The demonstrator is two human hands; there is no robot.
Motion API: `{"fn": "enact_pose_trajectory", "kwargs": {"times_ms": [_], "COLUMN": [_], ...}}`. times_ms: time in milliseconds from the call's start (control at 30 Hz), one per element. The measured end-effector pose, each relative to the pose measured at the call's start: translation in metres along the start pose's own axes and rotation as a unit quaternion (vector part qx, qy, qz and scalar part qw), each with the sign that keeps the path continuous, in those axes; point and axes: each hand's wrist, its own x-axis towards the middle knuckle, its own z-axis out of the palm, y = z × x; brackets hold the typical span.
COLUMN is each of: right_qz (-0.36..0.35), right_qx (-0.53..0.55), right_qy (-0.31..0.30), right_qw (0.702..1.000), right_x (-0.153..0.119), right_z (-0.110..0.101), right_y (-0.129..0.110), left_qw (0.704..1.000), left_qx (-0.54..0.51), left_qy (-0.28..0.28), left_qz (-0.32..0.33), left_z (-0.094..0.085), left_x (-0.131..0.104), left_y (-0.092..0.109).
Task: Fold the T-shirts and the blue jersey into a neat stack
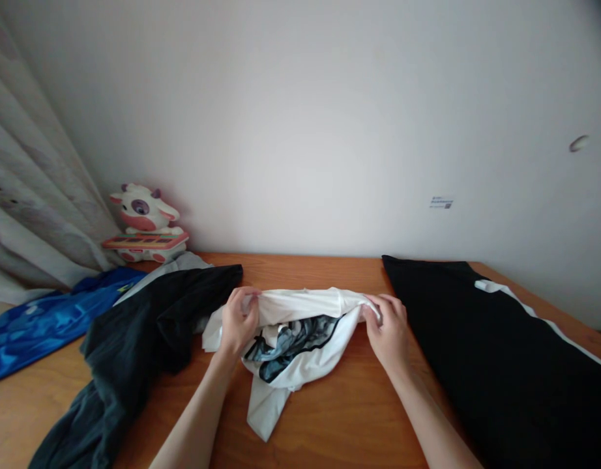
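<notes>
Two hands gripping a white printed garment over the wooden surface

The left hand and right hand are each closed on the upper edge of the white garment, fingers curled round the cloth, its middle sagging between them, above the middle of the surface. Dark clothes and a blue garment lie toward the left edge, near the cow toy; a black garment covers much of the right side.
</notes>
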Motion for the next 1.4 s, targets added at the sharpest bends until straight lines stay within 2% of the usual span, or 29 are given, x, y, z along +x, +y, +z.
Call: {"fn": "enact_pose_trajectory", "kwargs": {"times_ms": [100,167,233,333,400,467,533,633,733,833,900,933,1033,1133,1200,1267,1400], "right_qz": [0.061,0.12,0.159,0.162,0.155,0.152,0.14,0.087,0.027,0.013,0.015,0.015,0.027,0.08,0.118,0.126,0.069], "right_qx": [0.065,0.099,0.107,0.11,0.109,0.094,0.071,0.043,0.027,0.005,-0.008,-0.013,-0.014,0.005,0.003,-0.016,-0.051], "right_qy": [0.038,0.006,-0.061,-0.158,-0.182,-0.169,-0.127,-0.053,-0.008,0.024,0.038,0.041,0.03,-0.028,-0.088,-0.148,-0.216], "right_qw": [0.995,0.988,0.98,0.968,0.965,0.969,0.979,0.994,0.999,1.0,0.999,0.999,0.999,0.996,0.989,0.981,0.973], "right_x": [0.0,-0.004,-0.008,-0.012,-0.013,-0.013,-0.013,-0.01,-0.006,-0.002,0.0,0.0,-0.001,-0.004,-0.007,-0.009,-0.011], "right_z": [0.001,0.002,0.003,0.003,0.003,0.004,0.006,0.007,0.004,0.0,-0.002,-0.002,-0.004,-0.003,-0.001,0.001,0.003], "right_y": [0.004,0.008,0.012,0.016,0.019,0.022,0.025,0.026,0.021,0.014,0.011,0.011,0.014,0.019,0.022,0.023,0.025], "left_qw": [0.988,0.981,0.99,0.997,0.977,0.956,0.946,0.95,0.971,0.989,0.991,0.989,0.969,0.947,0.938,0.93,0.916], "left_qx": [-0.072,-0.094,-0.072,0.027,0.101,0.16,0.197,0.211,0.178,0.134,0.127,0.133,0.165,0.172,0.165,0.166,0.221], "left_qy": [0.128,0.152,0.1,-0.075,-0.177,-0.233,-0.247,-0.228,-0.158,-0.062,-0.049,-0.068,-0.175,-0.255,-0.29,-0.318,-0.334], "left_qz": [-0.054,-0.08,-0.071,0.004,0.057,0.083,0.072,0.025,0.016,0.01,0.006,0.012,0.06,0.09,0.094,0.086,0.038], "left_z": [-0.003,-0.006,-0.01,-0.014,-0.012,-0.008,-0.003,0.001,0.0,-0.005,-0.01,-0.012,-0.016,-0.015,-0.014,-0.014,-0.013], "left_x": [0.004,0.005,0.002,-0.004,-0.006,-0.006,-0.006,-0.006,-0.008,-0.008,-0.007,-0.006,-0.004,-0.003,-0.003,-0.003,-0.004], "left_y": [0.003,0.002,0.0,-0.002,-0.001,0.001,0.001,-0.001,-0.002,0.005,0.01,0.012,0.014,0.012,0.011,0.011,0.012]}}
